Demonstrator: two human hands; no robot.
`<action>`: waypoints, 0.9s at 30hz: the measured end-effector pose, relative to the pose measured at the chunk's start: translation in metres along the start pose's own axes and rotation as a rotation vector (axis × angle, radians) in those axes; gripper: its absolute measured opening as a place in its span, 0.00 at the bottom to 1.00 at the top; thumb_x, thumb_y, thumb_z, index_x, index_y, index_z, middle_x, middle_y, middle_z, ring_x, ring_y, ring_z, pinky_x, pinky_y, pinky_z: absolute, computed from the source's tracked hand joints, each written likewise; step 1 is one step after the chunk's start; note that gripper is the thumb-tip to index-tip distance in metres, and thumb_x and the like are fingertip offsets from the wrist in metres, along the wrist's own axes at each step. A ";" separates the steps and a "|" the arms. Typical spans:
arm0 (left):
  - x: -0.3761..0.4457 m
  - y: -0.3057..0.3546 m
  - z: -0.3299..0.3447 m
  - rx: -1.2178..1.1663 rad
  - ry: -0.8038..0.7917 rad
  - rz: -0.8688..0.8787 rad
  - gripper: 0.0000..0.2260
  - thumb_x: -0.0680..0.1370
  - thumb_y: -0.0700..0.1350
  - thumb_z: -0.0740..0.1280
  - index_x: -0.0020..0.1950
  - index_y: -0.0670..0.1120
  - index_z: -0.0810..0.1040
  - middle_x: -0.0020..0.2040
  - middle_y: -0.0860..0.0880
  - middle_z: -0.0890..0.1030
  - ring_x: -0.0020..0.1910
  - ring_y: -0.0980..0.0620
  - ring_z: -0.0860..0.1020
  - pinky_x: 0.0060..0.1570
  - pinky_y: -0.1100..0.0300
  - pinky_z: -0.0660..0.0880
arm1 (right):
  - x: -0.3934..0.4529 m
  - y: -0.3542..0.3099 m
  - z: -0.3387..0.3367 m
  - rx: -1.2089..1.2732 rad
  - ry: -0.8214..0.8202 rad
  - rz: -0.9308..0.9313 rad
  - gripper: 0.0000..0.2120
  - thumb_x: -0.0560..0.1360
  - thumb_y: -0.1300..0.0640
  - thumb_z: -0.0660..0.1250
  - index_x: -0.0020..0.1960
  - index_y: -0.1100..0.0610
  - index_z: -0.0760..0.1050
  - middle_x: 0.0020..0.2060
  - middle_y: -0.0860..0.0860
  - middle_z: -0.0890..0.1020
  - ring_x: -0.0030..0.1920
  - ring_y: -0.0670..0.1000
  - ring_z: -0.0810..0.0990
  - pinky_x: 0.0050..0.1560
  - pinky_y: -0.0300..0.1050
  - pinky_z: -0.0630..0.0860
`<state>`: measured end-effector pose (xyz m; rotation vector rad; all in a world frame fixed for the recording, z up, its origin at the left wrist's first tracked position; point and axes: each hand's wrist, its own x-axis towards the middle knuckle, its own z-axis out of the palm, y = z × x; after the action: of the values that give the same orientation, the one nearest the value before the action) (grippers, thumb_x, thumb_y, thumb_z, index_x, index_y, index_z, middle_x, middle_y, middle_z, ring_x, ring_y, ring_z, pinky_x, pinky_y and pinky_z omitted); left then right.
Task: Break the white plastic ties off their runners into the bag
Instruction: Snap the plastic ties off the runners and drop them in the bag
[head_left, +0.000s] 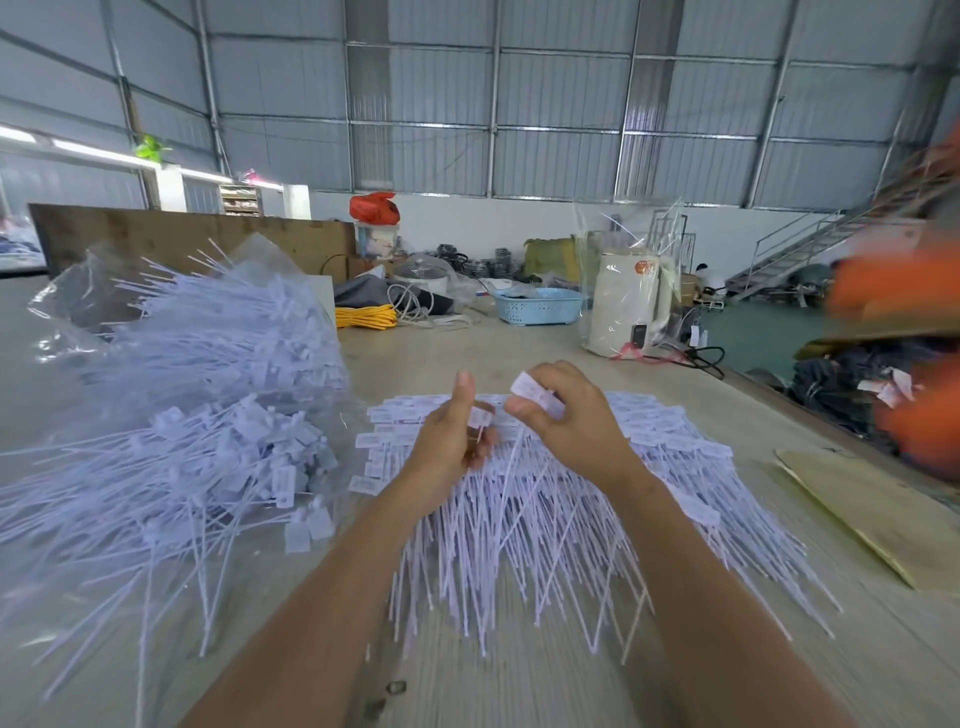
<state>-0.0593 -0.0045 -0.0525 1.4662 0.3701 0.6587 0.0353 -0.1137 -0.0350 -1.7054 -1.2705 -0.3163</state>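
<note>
A fan of white plastic ties on runners (524, 514) lies spread on the table in front of me, label heads at the far side. My left hand (452, 441) pinches the head of one tie, thumb raised. My right hand (566, 421) grips the label head of a white tie (535, 396), its thin tail hanging down between my hands. To the left sits a clear plastic bag (171, 364) heaped with loose white ties, several spilling onto the table.
A flat brown envelope (883, 519) lies at the right table edge. Further back stand a blue basket (537, 305), a white kettle in plastic wrap (626, 306), a yellow cable coil (365, 316) and a wooden board (197, 234). A blurred orange shape (909, 291) is at the right.
</note>
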 end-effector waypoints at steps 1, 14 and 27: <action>-0.001 0.000 0.004 -0.041 -0.056 0.012 0.28 0.72 0.68 0.54 0.41 0.44 0.79 0.28 0.47 0.75 0.26 0.54 0.69 0.27 0.62 0.64 | 0.000 -0.001 0.000 0.019 -0.014 -0.015 0.08 0.72 0.58 0.71 0.48 0.58 0.76 0.46 0.52 0.75 0.45 0.49 0.73 0.47 0.38 0.67; -0.005 0.001 0.018 0.026 0.102 0.279 0.08 0.81 0.43 0.61 0.43 0.45 0.76 0.31 0.48 0.75 0.23 0.58 0.71 0.23 0.67 0.67 | -0.002 0.002 -0.003 -0.013 -0.162 0.165 0.10 0.73 0.53 0.69 0.51 0.57 0.75 0.42 0.51 0.78 0.40 0.49 0.75 0.44 0.47 0.73; -0.003 0.010 0.014 0.202 0.180 0.240 0.12 0.80 0.48 0.64 0.37 0.47 0.74 0.25 0.52 0.71 0.21 0.57 0.66 0.26 0.63 0.62 | -0.003 0.003 0.002 -0.161 -0.149 -0.048 0.11 0.77 0.57 0.64 0.39 0.62 0.72 0.31 0.51 0.72 0.36 0.57 0.70 0.36 0.52 0.69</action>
<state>-0.0554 -0.0177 -0.0418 1.6642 0.4131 0.9725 0.0357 -0.1143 -0.0397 -1.8658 -1.4285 -0.3325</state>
